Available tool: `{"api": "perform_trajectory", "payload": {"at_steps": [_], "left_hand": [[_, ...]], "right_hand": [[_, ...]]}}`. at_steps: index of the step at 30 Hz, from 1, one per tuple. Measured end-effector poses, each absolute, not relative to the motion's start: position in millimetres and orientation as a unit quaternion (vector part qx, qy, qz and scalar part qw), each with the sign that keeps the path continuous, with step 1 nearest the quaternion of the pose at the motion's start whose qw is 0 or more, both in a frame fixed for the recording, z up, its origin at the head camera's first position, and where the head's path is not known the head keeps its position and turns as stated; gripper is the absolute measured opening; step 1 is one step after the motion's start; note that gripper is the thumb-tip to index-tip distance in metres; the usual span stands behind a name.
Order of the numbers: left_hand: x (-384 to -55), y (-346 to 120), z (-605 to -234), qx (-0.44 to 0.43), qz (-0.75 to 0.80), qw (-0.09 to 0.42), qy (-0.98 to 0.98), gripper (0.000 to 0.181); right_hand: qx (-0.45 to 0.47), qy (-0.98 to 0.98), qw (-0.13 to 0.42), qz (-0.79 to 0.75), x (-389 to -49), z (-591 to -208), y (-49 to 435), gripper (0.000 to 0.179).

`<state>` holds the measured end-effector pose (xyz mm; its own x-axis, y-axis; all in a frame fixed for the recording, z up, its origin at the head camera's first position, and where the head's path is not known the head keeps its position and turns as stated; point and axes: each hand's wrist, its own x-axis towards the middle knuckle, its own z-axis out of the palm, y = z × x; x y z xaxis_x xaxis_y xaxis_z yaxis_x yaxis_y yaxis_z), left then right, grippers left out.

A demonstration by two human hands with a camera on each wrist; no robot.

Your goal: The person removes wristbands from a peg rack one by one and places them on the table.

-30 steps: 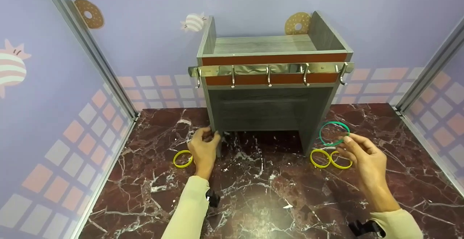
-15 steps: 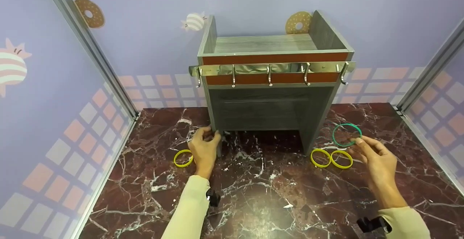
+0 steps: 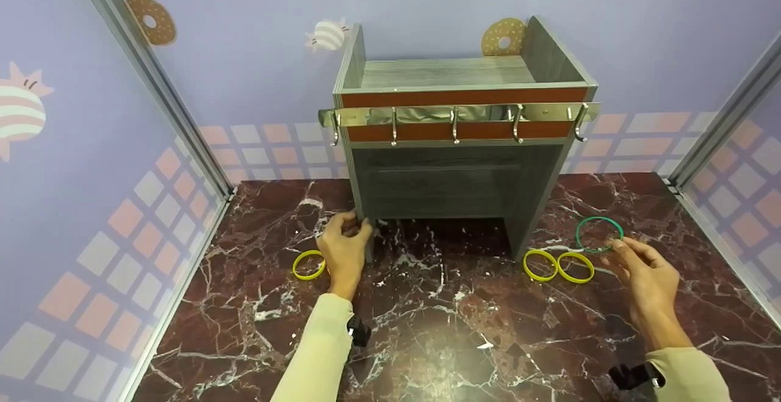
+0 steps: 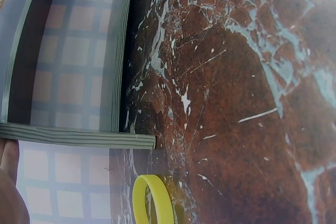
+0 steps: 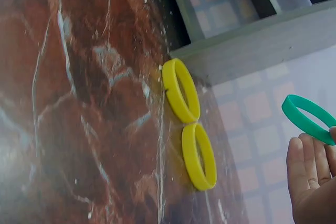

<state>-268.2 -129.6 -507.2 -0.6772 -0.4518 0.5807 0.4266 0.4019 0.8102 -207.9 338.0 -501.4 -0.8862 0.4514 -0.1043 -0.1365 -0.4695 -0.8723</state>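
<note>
My right hand (image 3: 650,277) pinches a thin green silicone wristband (image 3: 578,235) by its near edge, raised to the right of a grey wooden shelf unit (image 3: 439,191). In the right wrist view that wristband (image 5: 305,124) sits between thumb and fingertips, the other fingers stretched out. Two yellow wristbands (image 3: 537,278) stand side by side on the tabletop by the unit's right leg. My left hand (image 3: 343,252) grips the unit's left side panel low down, its fingers partly hidden. Just left of that hand is another yellow wristband (image 3: 307,278).
A metal rail with several hooks (image 3: 454,127) runs across the unit's front, over a red-brown band. The dark red marble tabletop (image 3: 427,329) meets patterned walls (image 3: 262,54) at the back and both sides.
My right hand has carried the green wristband to the right and a little toward me, away from the shelf unit. The left hand stays at the side panel.
</note>
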Motion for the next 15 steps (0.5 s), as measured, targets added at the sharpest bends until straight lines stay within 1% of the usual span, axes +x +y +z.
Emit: {"api": "perform_trajectory", "payload": {"at_steps": [8,15], "left_hand": [[-269,-130,-506,0.011,-0.546,0.399,-0.736,0.015],[-269,-130,-506,0.008,-0.549,0.399,-0.734,0.015]], "right_hand": [[-0.194,-0.506,0.177,0.821,-210,-509,349,0.006],[-0.208,-0.494,0.185,0.823,-211,-518,356,0.009]]}}
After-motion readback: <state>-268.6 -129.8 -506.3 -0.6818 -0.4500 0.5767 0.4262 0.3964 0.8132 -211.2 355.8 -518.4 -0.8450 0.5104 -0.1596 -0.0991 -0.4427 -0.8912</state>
